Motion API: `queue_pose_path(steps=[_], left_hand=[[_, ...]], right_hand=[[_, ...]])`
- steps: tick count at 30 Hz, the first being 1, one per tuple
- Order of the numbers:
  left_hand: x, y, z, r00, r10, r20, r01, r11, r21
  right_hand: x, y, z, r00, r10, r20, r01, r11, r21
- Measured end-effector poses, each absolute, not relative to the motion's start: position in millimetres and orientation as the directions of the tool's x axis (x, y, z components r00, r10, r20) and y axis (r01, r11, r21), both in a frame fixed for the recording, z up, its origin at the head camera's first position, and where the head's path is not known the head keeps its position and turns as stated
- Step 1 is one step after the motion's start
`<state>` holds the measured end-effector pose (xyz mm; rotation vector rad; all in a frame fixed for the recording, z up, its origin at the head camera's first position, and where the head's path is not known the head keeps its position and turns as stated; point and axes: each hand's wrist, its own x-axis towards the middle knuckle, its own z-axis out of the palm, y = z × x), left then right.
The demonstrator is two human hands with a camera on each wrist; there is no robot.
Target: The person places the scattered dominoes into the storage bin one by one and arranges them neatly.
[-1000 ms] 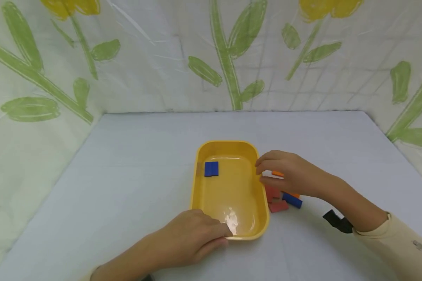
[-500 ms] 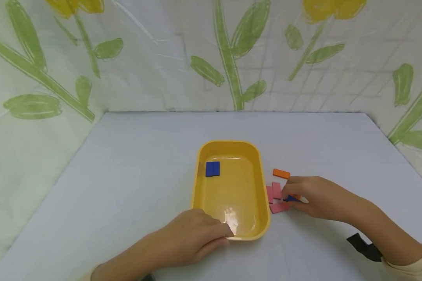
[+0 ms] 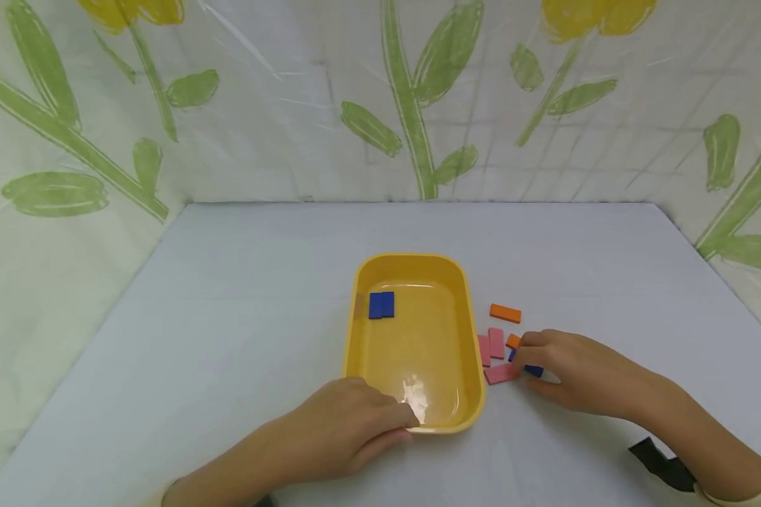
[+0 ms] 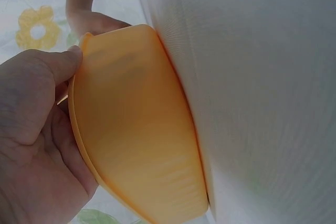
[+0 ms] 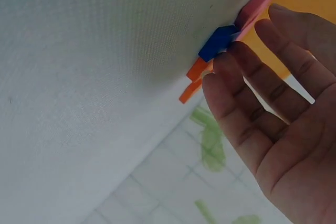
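One blue block [image 5: 217, 43] right at right hand [image 3: 573, 369] fingertips; fingers loosely bent, thumb apart. Left hand [image 3: 349, 426] pinches yellow tray [image 3: 449, 429] rim.

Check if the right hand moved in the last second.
Yes: against the yellow tray in the head view, the right hand shifted rightward and nearer the camera.

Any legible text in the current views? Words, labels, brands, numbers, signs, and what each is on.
None: no readable text in any view.
Yellow tray, blue blocks, pink blocks, orange blocks: no lettering visible.
Backdrop: drawn flowers and faint lines only.
Dark device, lower right of head view: any marking too small to make out.
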<state>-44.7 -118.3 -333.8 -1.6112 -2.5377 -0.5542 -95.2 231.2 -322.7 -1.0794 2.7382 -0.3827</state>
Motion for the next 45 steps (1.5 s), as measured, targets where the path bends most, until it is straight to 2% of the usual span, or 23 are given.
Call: queue_pose_path(steps=[9, 18, 31, 37, 45], left_hand=[[-44.7, -118.0, -333.6, -0.433, 0.859, 0.273, 0.892, 0.366, 0.263], [-44.7, -118.0, -333.4, -0.435, 0.857, 0.276, 0.892, 0.368, 0.262], [-44.5, -118.4, -335.2, -0.447, 0.856, 0.258, 0.885, 0.381, 0.268], [-44.5, -118.1, -334.9, -0.449, 0.857, 0.253, 0.882, 0.379, 0.280], [-44.5, -118.1, -334.7, -0.441, 0.855, 0.272, 0.889, 0.375, 0.262]], right_hand=[[-92.5, 235.1, -323.8, -0.730, -0.679, -0.075, -0.630, 0.712, -0.311], [-90.3, 235.5, -325.5, -0.718, -0.689, -0.099, -0.608, 0.689, -0.393], [-89.0, 234.5, -327.5, -0.738, -0.659, -0.141, -0.568, 0.721, -0.398], [-90.0, 232.2, -327.4, -0.757, -0.637, -0.149, -0.561, 0.749, -0.352], [-90.1, 233.5, -327.2, -0.745, -0.654, -0.134, -0.588, 0.738, -0.331]])
